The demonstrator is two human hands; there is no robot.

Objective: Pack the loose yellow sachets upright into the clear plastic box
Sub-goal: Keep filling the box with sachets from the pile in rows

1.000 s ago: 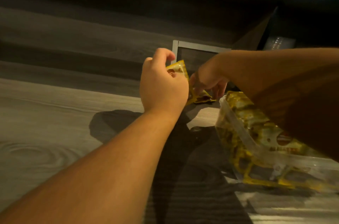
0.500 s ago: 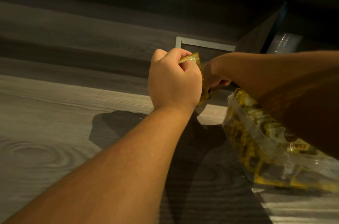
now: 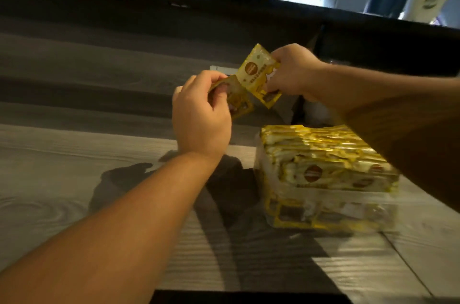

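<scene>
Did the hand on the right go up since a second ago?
Yes. The right hand has risen with its yellow sachet; it was down beside the clear plastic box, and now it is well above the box.

The clear plastic box (image 3: 331, 201) is set on the grey wood-grain table (image 3: 74, 179) at four o'clock. Yellow sachets (image 3: 321, 154) are stood inside it. Two loose yellow sachets (image 3: 258, 75) are held above, at twelve o'clock.

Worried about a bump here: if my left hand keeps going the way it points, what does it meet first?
Probably the sachet held by your right hand, though depth is unclear.
</scene>
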